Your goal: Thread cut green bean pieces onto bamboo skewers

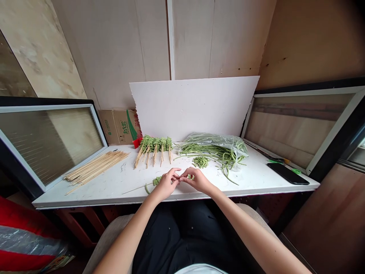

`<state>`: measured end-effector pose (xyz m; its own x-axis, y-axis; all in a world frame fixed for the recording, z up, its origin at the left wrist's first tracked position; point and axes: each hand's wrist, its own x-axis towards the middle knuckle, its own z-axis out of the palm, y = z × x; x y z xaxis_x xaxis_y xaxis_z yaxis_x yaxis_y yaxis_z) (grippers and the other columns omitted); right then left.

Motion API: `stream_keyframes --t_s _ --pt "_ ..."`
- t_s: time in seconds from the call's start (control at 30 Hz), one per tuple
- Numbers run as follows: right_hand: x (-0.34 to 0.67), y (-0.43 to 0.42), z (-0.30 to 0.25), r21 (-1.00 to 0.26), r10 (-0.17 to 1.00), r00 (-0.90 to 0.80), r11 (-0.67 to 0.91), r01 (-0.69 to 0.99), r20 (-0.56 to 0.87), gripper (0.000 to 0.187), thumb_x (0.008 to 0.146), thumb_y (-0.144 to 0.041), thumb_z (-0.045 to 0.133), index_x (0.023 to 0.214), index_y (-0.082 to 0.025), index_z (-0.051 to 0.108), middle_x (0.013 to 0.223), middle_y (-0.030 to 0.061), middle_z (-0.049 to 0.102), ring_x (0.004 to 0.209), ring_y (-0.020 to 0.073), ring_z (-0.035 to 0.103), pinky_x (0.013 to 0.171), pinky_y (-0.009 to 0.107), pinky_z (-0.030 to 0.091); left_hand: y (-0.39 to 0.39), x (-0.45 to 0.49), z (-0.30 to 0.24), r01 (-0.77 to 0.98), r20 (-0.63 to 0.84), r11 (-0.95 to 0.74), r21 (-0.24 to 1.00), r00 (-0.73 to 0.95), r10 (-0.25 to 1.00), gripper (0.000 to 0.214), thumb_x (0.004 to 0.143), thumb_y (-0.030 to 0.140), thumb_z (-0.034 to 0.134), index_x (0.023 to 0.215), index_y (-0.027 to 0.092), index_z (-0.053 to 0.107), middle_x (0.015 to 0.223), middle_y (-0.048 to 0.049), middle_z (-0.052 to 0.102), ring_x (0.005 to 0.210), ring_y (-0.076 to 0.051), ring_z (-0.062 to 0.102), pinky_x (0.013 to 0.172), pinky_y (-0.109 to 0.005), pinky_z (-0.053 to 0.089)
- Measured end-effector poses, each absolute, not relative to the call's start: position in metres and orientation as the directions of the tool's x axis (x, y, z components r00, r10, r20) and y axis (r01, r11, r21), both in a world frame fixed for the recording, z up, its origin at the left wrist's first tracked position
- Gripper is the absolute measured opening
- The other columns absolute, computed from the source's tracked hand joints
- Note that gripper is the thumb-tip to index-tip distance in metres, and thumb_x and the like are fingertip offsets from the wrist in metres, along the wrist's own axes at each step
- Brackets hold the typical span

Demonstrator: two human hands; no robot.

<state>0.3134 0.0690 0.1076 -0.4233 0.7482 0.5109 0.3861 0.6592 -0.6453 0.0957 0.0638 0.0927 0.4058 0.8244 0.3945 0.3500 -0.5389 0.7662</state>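
Observation:
Near the table's front edge, my left hand (pixel 169 182) and my right hand (pixel 196 180) meet with their fingertips pinched together. A thin bamboo skewer (pixel 137 189) runs from the left in under my left hand, which is closed on it. Folded green long beans (pixel 156 180) show at the skewer beside that hand, one curved end hanging loose. More green bean shows just behind my right fingers. What lies between my right fingertips is too small to make out. Behind my right hand is a small heap of cut bean pieces (pixel 200 162).
Bean-loaded skewers (pixel 155 146) stand in a row at the back. Loose bamboo skewers (pixel 95 167) lie on the left. Long beans spill from a clear plastic bag (pixel 213 140). A black phone (pixel 288 174) lies at the right edge. A white board (pixel 194 108) and a cardboard box (pixel 121 127) stand behind.

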Motion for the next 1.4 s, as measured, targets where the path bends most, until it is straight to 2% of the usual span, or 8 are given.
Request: stream_keyframes --t_s 0.1,0.23,0.3,0.53,0.87,1.03,1.17,1.4 --pt "0.313 0.072 0.104 -0.632 0.744 -0.367 0.668 0.393 0.558 0.034 0.095 -0.056 0.068 0.091 -0.024 0.081 0.089 0.0079 0.079 0.085 0.0230 0.066 0.073 0.034 0.050 0.063 0.098 0.095 0.346 0.397 -0.523 0.779 0.374 0.838 0.044 0.090 0.017 0.065 0.134 0.021 0.061 0.097 -0.0058 0.076 0.079 -0.016 0.074 0.079 -0.030 0.060" --pt "0.319 0.077 0.106 -0.654 0.755 -0.277 0.654 0.380 0.594 0.032 0.096 -0.055 0.069 0.094 -0.025 0.079 0.092 0.0077 0.078 0.086 0.0235 0.066 0.071 0.034 0.049 0.060 0.102 0.105 0.399 0.415 -0.469 0.788 0.217 0.883 0.013 0.091 0.022 0.068 0.102 0.018 0.074 0.087 -0.0061 0.077 0.068 -0.017 0.073 0.068 -0.029 0.058" --pt "0.319 0.076 0.107 -0.644 0.743 -0.291 0.668 0.373 0.603 0.030 0.094 -0.054 0.071 0.095 -0.026 0.079 0.093 0.0074 0.078 0.088 0.0237 0.066 0.072 0.034 0.049 0.057 0.103 0.110 0.404 0.440 -0.471 0.785 0.171 0.881 0.009 0.091 0.023 0.068 0.093 0.017 0.075 0.087 -0.0065 0.078 0.065 -0.017 0.072 0.066 -0.029 0.057" --pt "0.309 0.066 0.115 -0.554 0.673 -0.314 0.734 0.393 0.670 0.024 0.096 -0.048 0.070 0.087 -0.026 0.076 0.084 0.0072 0.074 0.085 0.0245 0.059 0.076 0.038 0.048 0.050 0.107 0.115 0.430 0.504 -0.548 0.717 0.222 0.834 0.010 0.091 0.019 0.067 0.092 0.019 0.077 0.089 -0.0063 0.078 0.066 -0.016 0.069 0.068 -0.029 0.056" --pt "0.309 0.062 0.119 -0.575 0.672 -0.315 0.738 0.353 0.670 0.011 0.096 -0.035 0.071 0.093 -0.025 0.075 0.088 0.0057 0.073 0.088 0.0230 0.058 0.075 0.035 0.046 0.050 0.105 0.117 0.420 0.502 -0.552 0.720 0.232 0.833 0.009 0.091 0.024 0.071 0.093 0.019 0.078 0.085 -0.0052 0.078 0.074 -0.018 0.070 0.074 -0.030 0.054" --pt "0.308 0.061 0.120 -0.580 0.669 -0.343 0.743 0.334 0.659 0.012 0.095 -0.023 0.068 0.083 -0.024 0.072 0.081 0.0044 0.069 0.087 0.0224 0.055 0.078 0.034 0.044 0.044 0.105 0.124 0.423 0.502 -0.591 0.687 0.312 0.807 0.012 0.089 0.015 0.068 0.084 0.018 0.078 0.078 -0.0039 0.075 0.075 -0.017 0.066 0.075 -0.029 0.049" --pt "0.308 0.065 0.114 -0.668 0.687 -0.380 0.716 0.204 0.619 0.014 0.093 -0.032 0.072 0.083 -0.023 0.073 0.081 0.0046 0.069 0.087 0.0225 0.058 0.080 0.034 0.045 0.046 0.105 0.122 0.316 0.454 -0.556 0.769 0.342 0.823 0.017 0.089 0.018 0.066 0.076 0.016 0.077 0.073 -0.0046 0.072 0.068 -0.016 0.064 0.071 -0.028 0.050" --pt "0.310 0.072 0.106 -0.823 0.739 -0.426 0.568 -0.022 0.521 0.034 0.083 -0.055 0.081 0.081 -0.022 0.075 0.083 0.0053 0.068 0.083 0.0217 0.061 0.081 0.036 0.048 0.051 0.103 0.117 0.161 0.412 -0.502 0.849 0.393 0.822 0.021 0.087 0.024 0.064 0.072 0.014 0.076 0.071 -0.0065 0.071 0.063 -0.015 0.064 0.066 -0.029 0.055"
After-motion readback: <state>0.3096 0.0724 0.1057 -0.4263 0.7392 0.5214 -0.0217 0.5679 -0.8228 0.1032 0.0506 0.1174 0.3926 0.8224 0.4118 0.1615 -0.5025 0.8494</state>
